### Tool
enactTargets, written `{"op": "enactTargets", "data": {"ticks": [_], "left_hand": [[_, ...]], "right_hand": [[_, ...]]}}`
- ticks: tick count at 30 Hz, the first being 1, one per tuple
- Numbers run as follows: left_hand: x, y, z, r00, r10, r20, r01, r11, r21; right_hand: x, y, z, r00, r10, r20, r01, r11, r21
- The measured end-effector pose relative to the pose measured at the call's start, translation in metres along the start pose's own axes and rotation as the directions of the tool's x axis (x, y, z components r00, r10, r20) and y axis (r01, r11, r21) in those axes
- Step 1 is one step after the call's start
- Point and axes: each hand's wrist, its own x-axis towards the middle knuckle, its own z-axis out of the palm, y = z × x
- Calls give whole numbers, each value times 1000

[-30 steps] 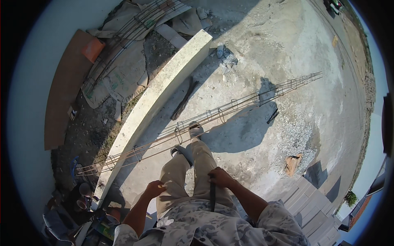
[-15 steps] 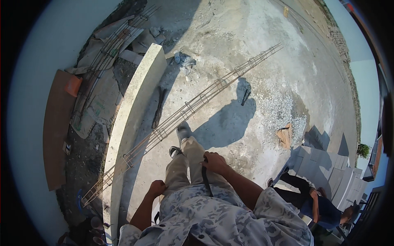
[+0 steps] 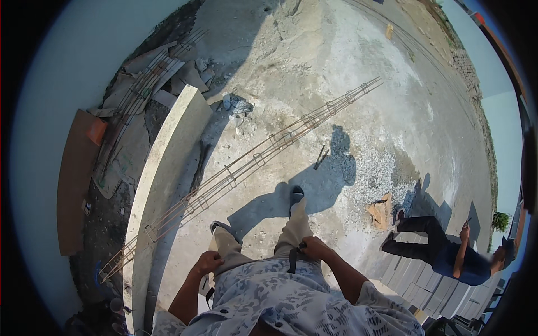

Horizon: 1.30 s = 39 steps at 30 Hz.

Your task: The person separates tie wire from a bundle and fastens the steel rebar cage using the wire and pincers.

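Curled at the side of my beige trousers, my left hand is closed on their cloth. My right hand is closed around a black strap at waist height, its loose end hanging down. Ahead of my feet, a long rusty rebar cage slants across the ground from far right to near left. Its near part rests over a low pale concrete wall. A thin dark tool lies on the ground beyond the cage.
A co-worker in dark clothes is at the right, beside stacked grey blocks. White gravel and a torn brown bag lie nearer the middle. Left of the wall are more rebar, scrap sheets and a brown board.
My feet have stepped apart, and my view has shifted. My right hand has come lower, still on the strap. The co-worker has straightened from bending and raised a hand.
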Motion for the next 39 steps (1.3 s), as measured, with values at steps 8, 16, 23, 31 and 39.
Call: {"op": "enactTargets", "data": {"ticks": [8, 16, 23, 31, 39], "left_hand": [[-4, 134, 38, 935, -90, 343, 94, 996, 6], [136, 137, 8, 800, 129, -586, -72, 990, 120], [287, 90, -63, 633, 24, -774, 274, 928, 253], [351, 26, -58, 547, -43, -836, 159, 986, 54], [386, 5, -46, 415, 29, -910, 238, 961, 139]], "right_hand": [[-8, 107, -88, 977, -95, 193, 98, 995, -7], [201, 188, -135, 988, 77, -132, -70, 996, 55], [459, 334, -203, 908, 58, -415, -92, 994, -64], [653, 400, -225, 823, 86, -561, -83, 996, 32], [774, 502, -240, 633, 65, -772, -287, 945, -157]]}}
